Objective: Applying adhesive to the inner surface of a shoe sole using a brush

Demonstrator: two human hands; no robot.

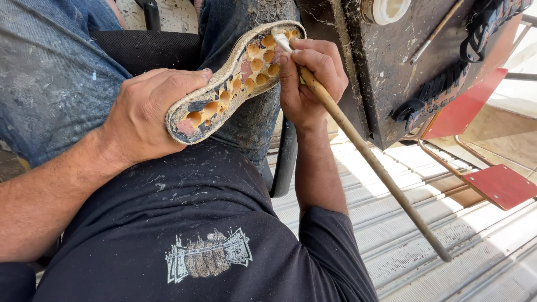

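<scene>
My left hand (146, 114) grips the heel end of a shoe sole (235, 81), held with its hollowed, orange-celled inner side facing up over my lap. My right hand (309, 78) holds a long wooden-handled brush (363, 151) close to its head. The pale brush tip (281, 40) touches the toe end of the sole. The handle slants down to the right, far past my wrist. Glue stains cover the sole's rim.
A dirty dark work stand (386, 84) stands right of my hands, with a white tub (386, 8), a thin rod (436, 31) and several black soles (442, 89) on it. Red metal plates (500, 184) sit at the right. Grooved metal flooring (391, 223) lies below.
</scene>
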